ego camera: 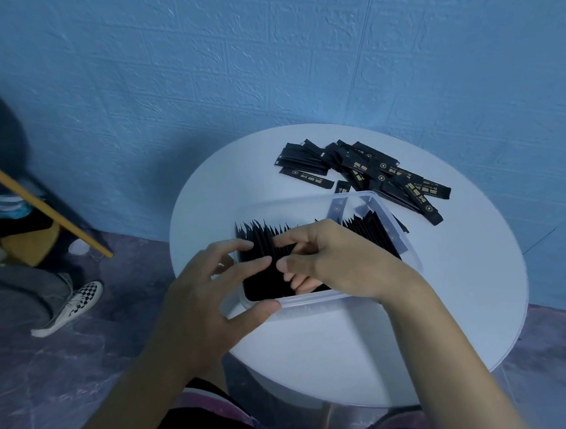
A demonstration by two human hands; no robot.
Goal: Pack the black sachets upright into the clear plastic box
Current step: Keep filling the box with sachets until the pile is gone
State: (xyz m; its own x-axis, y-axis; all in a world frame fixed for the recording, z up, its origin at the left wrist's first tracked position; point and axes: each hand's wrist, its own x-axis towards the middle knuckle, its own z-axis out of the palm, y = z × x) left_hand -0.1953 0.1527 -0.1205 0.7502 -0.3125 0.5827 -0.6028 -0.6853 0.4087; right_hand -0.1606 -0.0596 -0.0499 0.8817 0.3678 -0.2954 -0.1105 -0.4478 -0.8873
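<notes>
We see a blue wall point(261, 62) behind a round white table point(453, 302), where the clear plastic box point(316, 301) holds many black sachets point(368, 229) standing up, and a pile of loose sachets point(366, 169) lies flat just past its far right side. The left hand point(207, 299) has its fingers spread apart, thumb on the near rim and tips on the sachet tops, which we think keeps the row from tipping. The right hand point(333, 261) reaches into the box with curled fingers pinching a few sachets, likely to set them straight.
</notes>
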